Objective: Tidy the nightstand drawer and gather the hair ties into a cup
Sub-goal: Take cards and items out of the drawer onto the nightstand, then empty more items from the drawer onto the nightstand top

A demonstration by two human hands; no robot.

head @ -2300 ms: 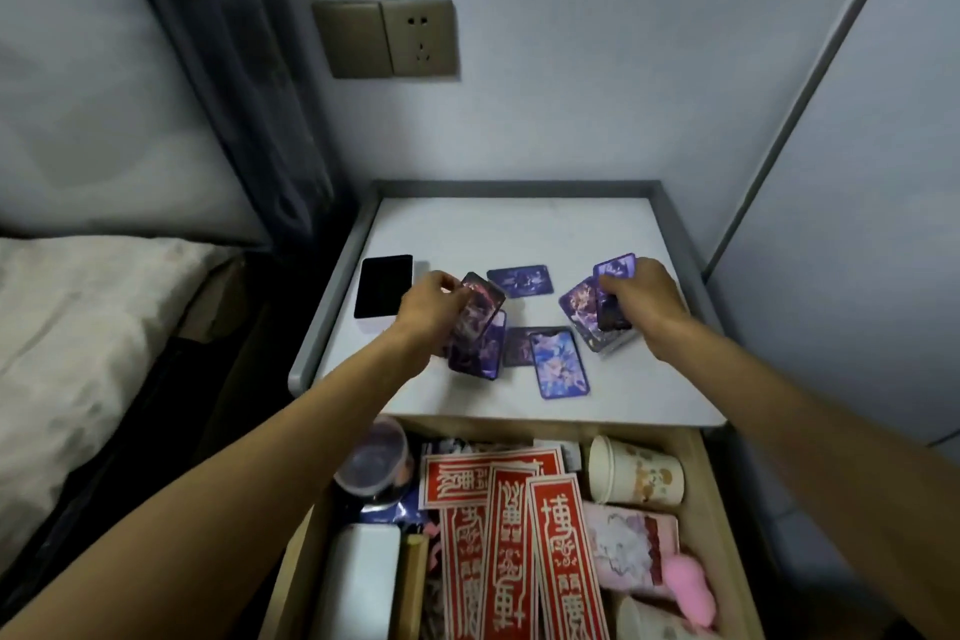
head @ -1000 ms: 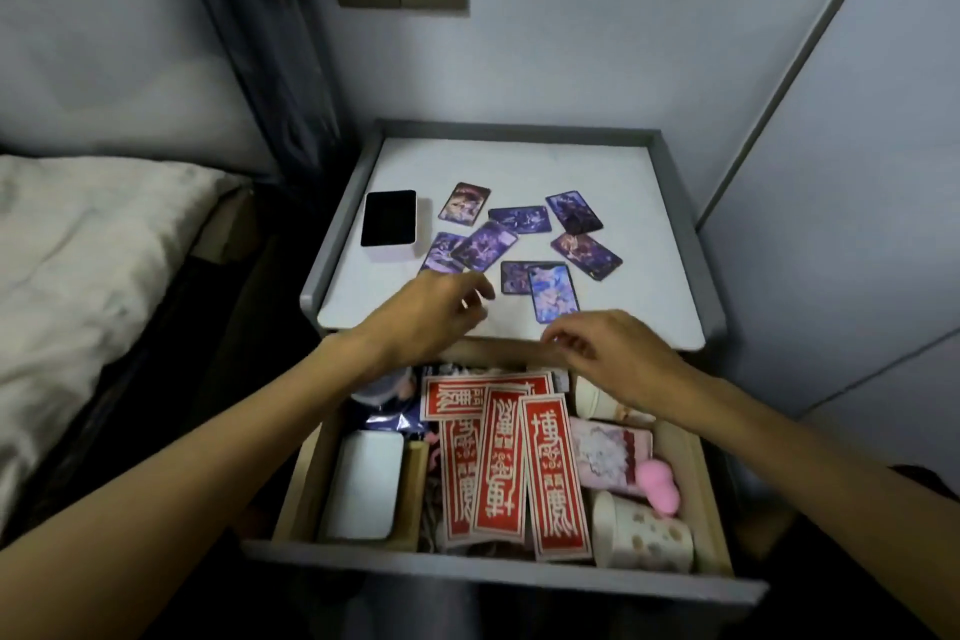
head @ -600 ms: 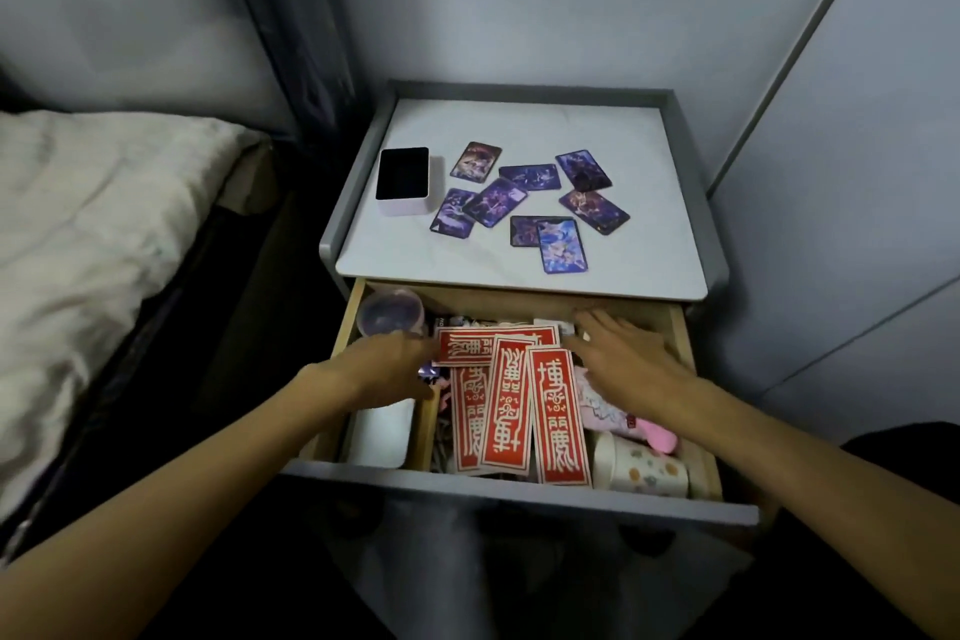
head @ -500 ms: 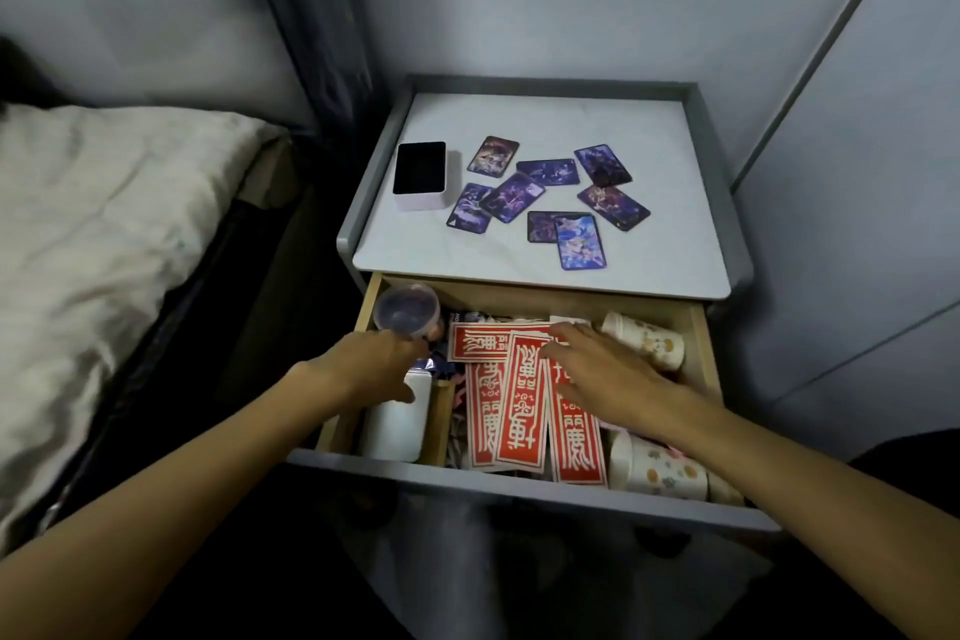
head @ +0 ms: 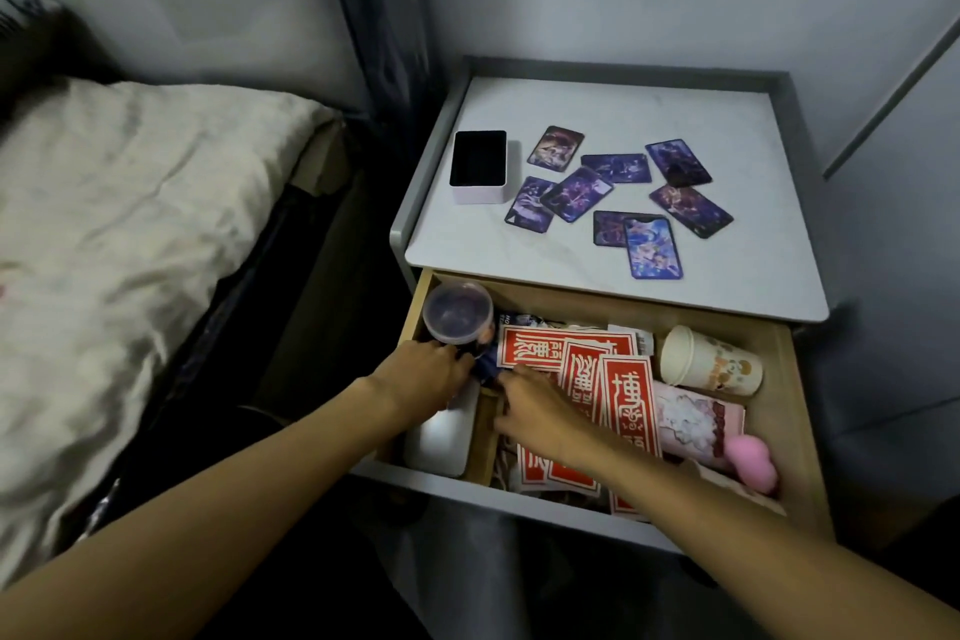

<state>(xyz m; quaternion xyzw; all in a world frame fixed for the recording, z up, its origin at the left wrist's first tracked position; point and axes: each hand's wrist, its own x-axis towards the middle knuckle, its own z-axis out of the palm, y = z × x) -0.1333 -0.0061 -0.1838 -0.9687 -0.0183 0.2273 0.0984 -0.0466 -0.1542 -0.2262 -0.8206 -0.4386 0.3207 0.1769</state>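
The nightstand drawer (head: 779, 411) stands pulled out and is full of clutter. Both hands reach into its left part. My left hand (head: 421, 374) rests just below a clear plastic cup (head: 458, 313) in the back left corner, its fingers on a dark blue item (head: 487, 370). My right hand (head: 535, 408) lies on the red paper envelopes (head: 621, 379), fingertips touching the same dark blue item. Whether either hand grips it is hidden. A patterned paper cup (head: 709, 361) lies on its side at the back right. No hair ties are clearly visible.
A white box (head: 441, 442) sits at the drawer's front left; a pink packet (head: 698, 424) and a pink sponge (head: 750, 463) lie at the right. On the nightstand top (head: 597, 104) are several purple cards (head: 652, 247) and a white box with a black top (head: 478, 164). The bed (head: 130, 234) is on the left.
Both hands left the cards on the nightstand top and dropped into the drawer. They have now met at the dark blue item near the clear cup. The view shifted left.
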